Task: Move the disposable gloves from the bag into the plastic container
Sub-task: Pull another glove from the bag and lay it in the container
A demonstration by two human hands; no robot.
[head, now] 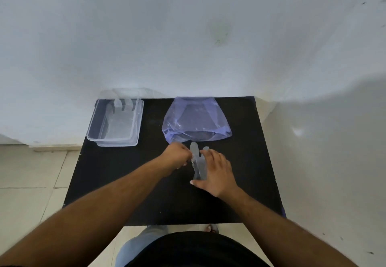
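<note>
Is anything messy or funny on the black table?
One clear glove in the plastic container hangs its fingers over the far rim instead of lying inside. Otherwise nothing stands out: the blue bag just lies open.

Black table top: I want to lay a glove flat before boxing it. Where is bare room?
Bare patches on the black table top: between the clear plastic container and the blue translucent bag, and the near-left part beside the left forearm. It is crowded in front of the bag, where the left hand, the right hand and the clear disposable glove meet.
</note>
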